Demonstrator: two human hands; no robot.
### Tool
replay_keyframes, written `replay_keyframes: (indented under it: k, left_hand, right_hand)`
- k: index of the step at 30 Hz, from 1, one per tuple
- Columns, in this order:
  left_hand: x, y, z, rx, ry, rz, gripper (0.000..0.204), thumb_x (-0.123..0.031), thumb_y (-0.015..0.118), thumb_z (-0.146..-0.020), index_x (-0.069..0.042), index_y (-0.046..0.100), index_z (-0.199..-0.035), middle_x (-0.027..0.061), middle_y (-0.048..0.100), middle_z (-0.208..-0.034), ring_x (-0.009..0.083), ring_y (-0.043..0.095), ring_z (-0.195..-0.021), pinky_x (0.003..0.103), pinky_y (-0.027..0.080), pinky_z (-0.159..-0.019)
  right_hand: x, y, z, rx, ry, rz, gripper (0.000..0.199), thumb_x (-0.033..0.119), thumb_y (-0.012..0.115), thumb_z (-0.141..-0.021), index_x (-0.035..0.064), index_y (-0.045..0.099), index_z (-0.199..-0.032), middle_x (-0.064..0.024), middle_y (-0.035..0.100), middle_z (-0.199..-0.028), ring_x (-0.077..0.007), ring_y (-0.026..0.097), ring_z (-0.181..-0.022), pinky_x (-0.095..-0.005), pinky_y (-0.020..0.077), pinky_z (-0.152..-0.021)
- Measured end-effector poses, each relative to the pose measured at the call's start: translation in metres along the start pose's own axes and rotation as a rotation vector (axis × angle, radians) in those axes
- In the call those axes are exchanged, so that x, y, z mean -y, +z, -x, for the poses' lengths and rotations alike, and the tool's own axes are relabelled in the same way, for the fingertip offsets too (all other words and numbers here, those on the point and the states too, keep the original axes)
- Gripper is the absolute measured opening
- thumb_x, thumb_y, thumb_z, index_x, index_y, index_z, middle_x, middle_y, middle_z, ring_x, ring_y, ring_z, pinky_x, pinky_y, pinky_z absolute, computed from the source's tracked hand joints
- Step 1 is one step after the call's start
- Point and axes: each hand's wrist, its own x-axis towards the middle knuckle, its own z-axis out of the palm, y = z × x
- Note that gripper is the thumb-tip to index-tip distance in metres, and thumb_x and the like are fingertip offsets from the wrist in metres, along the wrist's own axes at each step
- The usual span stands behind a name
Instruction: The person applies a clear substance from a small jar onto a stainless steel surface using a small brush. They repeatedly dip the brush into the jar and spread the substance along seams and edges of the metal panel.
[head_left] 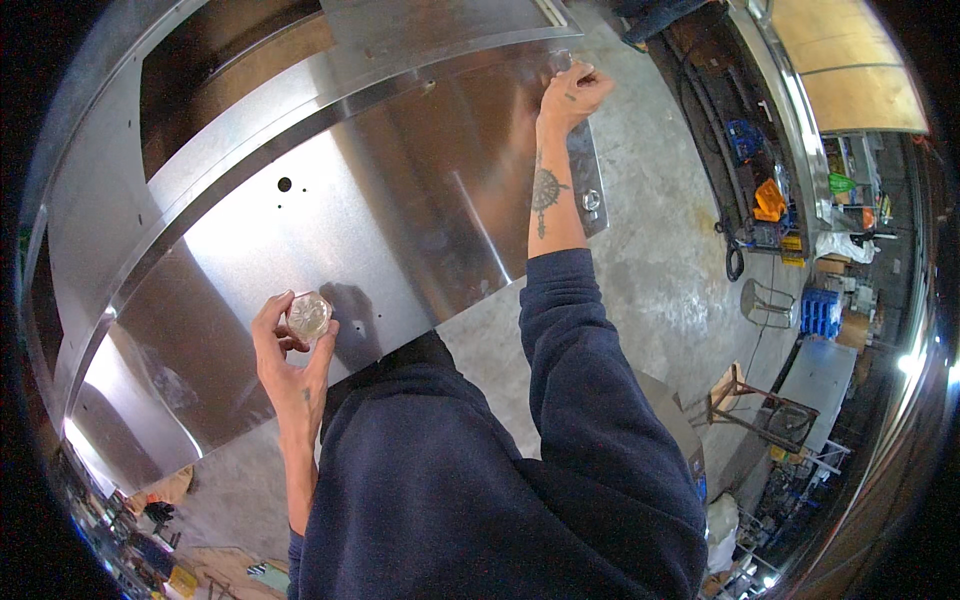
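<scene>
My left hand (290,345) grips a round, clear, faceted knob-like piece (309,315) between thumb and fingers, just above the shiny sheet-metal panel (390,240). Stretched out to the panel's far right corner, my right hand (578,93) has its fingers curled in. A small shiny clear piece (560,62) shows beside those fingers; whether they hold it cannot be made out. Another round shiny knob-like piece (591,200) sits at the panel's right edge, beside my right forearm. One larger dark hole (285,184) and several tiny ones pierce the panel.
Beyond the panel rises a metal frame (230,120) with a rectangular opening. Concrete floor (655,260) runs along the right. Farther right stand a bench with dark hoses and an orange item (769,200), a tipped wooden-legged stool (765,410), and blue crates (820,313).
</scene>
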Motion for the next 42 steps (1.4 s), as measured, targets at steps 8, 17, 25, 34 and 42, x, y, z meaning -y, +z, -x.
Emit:
replay_keyframes:
  k: [8,17,25,34,42]
  left_hand:
    - [-0.0013,0.0007,-0.0047,0.017,0.000,0.013,0.064,-0.015,0.093,-0.088,-0.011,0.065,-0.145,0.0099,0.066,-0.143,0.0172,0.065,-0.099,0.034,0.058,-0.081]
    - [0.0049,0.0020,-0.0042,0.016,-0.005,0.014,0.065,-0.015,0.094,-0.087,-0.012,0.065,-0.146,0.0102,0.067,-0.142,0.0168,0.065,-0.100,0.033,0.058,-0.081]
    - [0.0012,0.0006,-0.0074,0.027,-0.006,0.010,0.065,-0.016,0.094,-0.088,-0.012,0.065,-0.146,0.0103,0.066,-0.143,0.0171,0.066,-0.102,0.034,0.059,-0.082]
    - [0.0018,-0.0010,-0.0045,0.029,-0.017,0.002,0.064,-0.017,0.093,-0.089,-0.013,0.065,-0.146,0.0102,0.067,-0.143,0.0179,0.066,-0.101,0.034,0.059,-0.081]
    - [0.0016,-0.0007,-0.0036,0.029,-0.015,0.001,0.064,-0.016,0.093,-0.089,-0.013,0.065,-0.146,0.0098,0.067,-0.142,0.0179,0.065,-0.100,0.034,0.059,-0.081]
  right_hand:
    - [0.0037,0.0022,0.0019,0.012,-0.062,0.045,0.022,0.021,0.056,-0.115,0.0003,0.049,-0.113,-0.0188,0.067,-0.089,-0.0228,0.065,-0.064,-0.0387,0.0554,-0.053]
    - [0.0052,0.0017,0.0026,0.021,-0.056,0.054,0.023,0.021,0.057,-0.115,0.0006,0.047,-0.113,-0.0190,0.068,-0.089,-0.0227,0.066,-0.062,-0.0376,0.0579,-0.053]
    - [-0.0007,0.0041,-0.0006,0.012,-0.109,0.047,0.023,0.021,0.056,-0.116,0.0003,0.047,-0.112,-0.0209,0.069,-0.092,-0.0230,0.067,-0.066,-0.0380,0.0593,-0.053]
    - [0.0062,0.0024,0.0051,0.027,-0.096,0.070,0.024,0.022,0.055,-0.116,-0.0004,0.048,-0.111,-0.0213,0.069,-0.091,-0.0248,0.068,-0.066,-0.0390,0.0592,-0.056]
    - [0.0010,0.0027,0.0028,0.019,-0.094,0.077,0.023,0.022,0.055,-0.116,0.0001,0.049,-0.111,-0.0208,0.070,-0.088,-0.0248,0.068,-0.066,-0.0404,0.0581,-0.058]
